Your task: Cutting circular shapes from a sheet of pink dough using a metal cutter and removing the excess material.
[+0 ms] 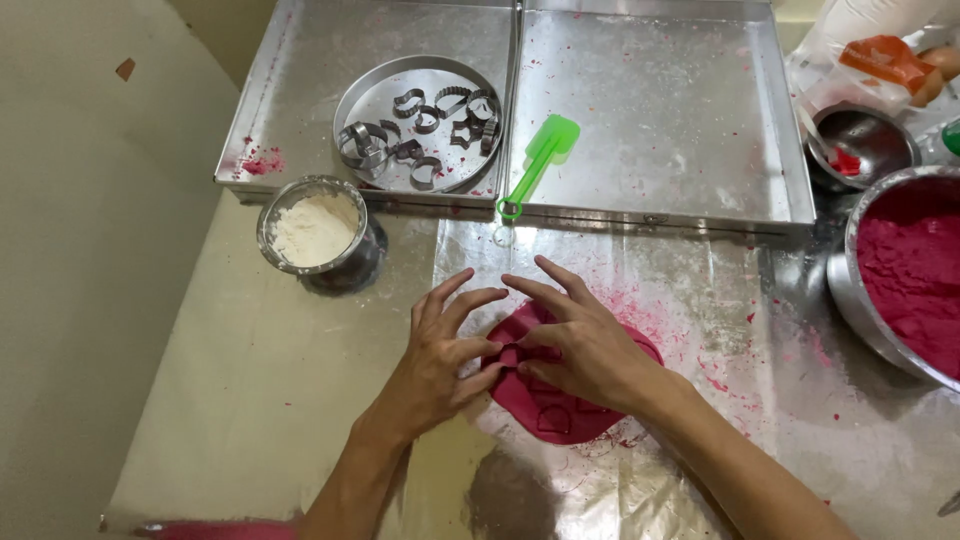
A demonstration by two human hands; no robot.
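A flat sheet of dark pink dough (560, 410) lies on foil in the middle of the table, with cut shapes pressed into it. My left hand (440, 350) and my right hand (585, 335) meet over its left part. The fingertips of both pinch a small metal cutter (510, 352) that sits in the dough. My right palm hides much of the sheet.
Two shallow metal trays (660, 110) stand at the back. The left one holds a round tin (420, 125) of several metal cutters, and a green spatula (538, 160) lies across the join. A flour cup (315, 230) sits left; a bowl of pink dough (910, 270) right.
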